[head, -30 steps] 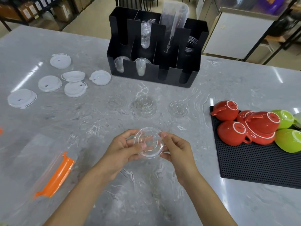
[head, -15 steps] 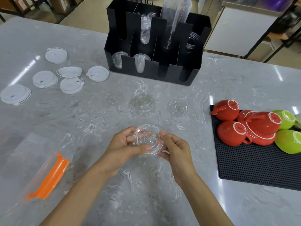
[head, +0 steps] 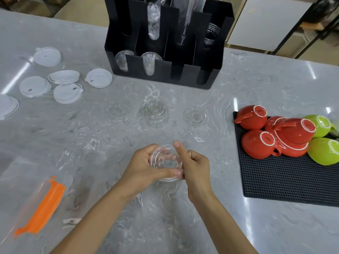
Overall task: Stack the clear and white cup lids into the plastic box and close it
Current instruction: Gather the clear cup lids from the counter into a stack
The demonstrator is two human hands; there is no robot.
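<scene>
Grey marbled worktop point(head: 256, 92) fills the head view, with a black slotted organiser point(head: 165, 52) standing at its far edge, clear cups and sleeved stacks showing in its compartments. Near the middle of the picture both hands meet over the surface. The left hand point(head: 141, 165) curls around the left rim of a clear lid point(head: 166, 162), its thumb lying across the lower edge. The right hand point(head: 194, 167) grips the same lid from the right, fingers folded against the rim and thumb raised along the upper right edge. The lid sits between the two palms, tilted toward the camera; whether it is one lid or a small stack cannot be told.

Beyond the hands, three more clear lids point(head: 196, 116) lie apart in a row on the worktop. Well to the far left, white lids point(head: 67, 93) lie scattered in a loose group, one cut off by the picture's edge. At the lower left, a clear plastic box point(head: 23, 182) with an orange clasp point(head: 42, 208) rests on the surface, blurred. On the right, a black dotted mat point(head: 286, 180) carries upturned red cups point(head: 258, 143) and green cups point(head: 323, 151), piled touching one another.
</scene>
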